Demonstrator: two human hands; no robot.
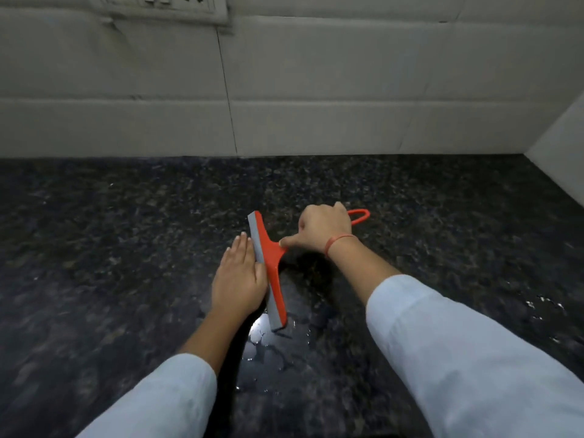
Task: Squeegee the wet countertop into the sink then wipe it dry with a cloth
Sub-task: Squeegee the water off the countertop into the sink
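Note:
A red squeegee [272, 263] with a grey rubber blade stands on the dark speckled countertop [126, 232], blade edge running from far left to near right. My right hand [322, 230] grips its red handle, whose loop end sticks out behind the hand. My left hand [240, 276] lies flat with fingers straight, pressed against the grey blade's left side. A puddle of water [262, 336] glistens just in front of the blade's near end. No sink or cloth is in view.
A white tiled wall [284, 90] rises behind the countertop, with a switch and socket plate [164, 4] at the top left. A side wall [562, 159] closes the right corner. Water droplets [543, 306] lie at the right.

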